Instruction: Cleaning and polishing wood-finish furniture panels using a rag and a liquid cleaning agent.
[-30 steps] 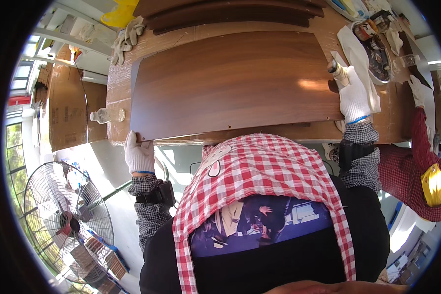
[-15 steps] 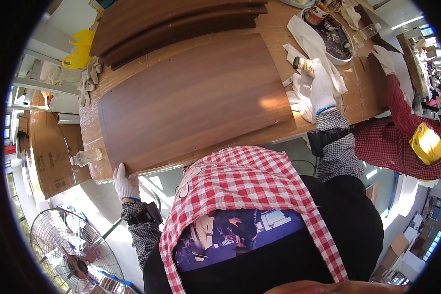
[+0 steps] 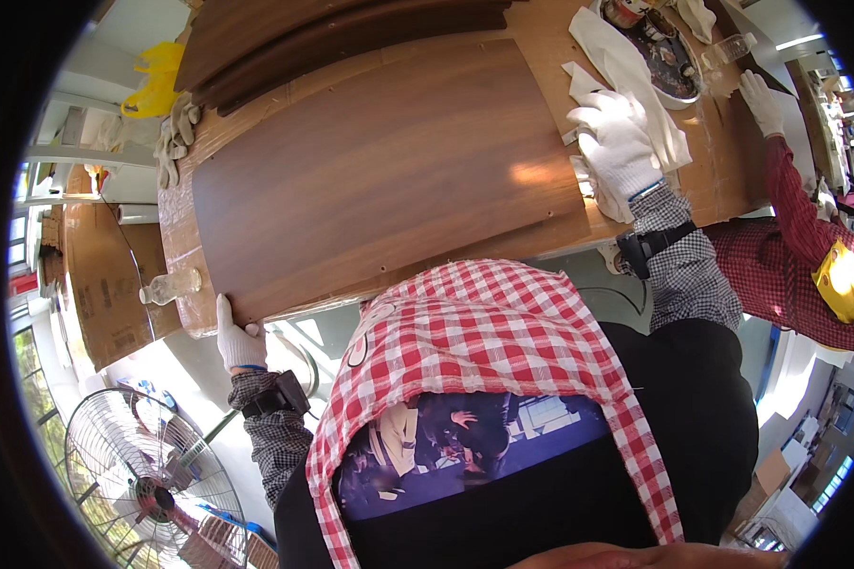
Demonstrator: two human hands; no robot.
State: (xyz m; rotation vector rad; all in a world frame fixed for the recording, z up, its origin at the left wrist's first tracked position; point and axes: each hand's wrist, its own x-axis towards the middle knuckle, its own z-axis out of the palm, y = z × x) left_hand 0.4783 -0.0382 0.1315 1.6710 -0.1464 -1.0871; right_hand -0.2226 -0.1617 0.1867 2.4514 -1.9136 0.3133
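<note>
A large brown wood-grain panel lies flat on the cardboard-covered table in front of me. My left hand, in a white knit glove, is at the panel's near left corner, its fingers closed around the edge there. Past the panel's right edge, my right hand, also gloved in white, is above a crumpled white cloth. Its fingers are curled, and the back of the hand hides whatever is in them. A longer strip of white cloth stretches away beyond it.
More brown panels are stacked at the far side. An oval tray with a can stands far right, near a clear bottle. Another bottle lies at the left edge. A co-worker's gloved hand is at right; a fan stands lower left.
My right hand has turned over and shifted slightly, so the small dark-capped jar it held no longer shows. My left hand stays at the panel's corner. The whole view has shifted a little.
</note>
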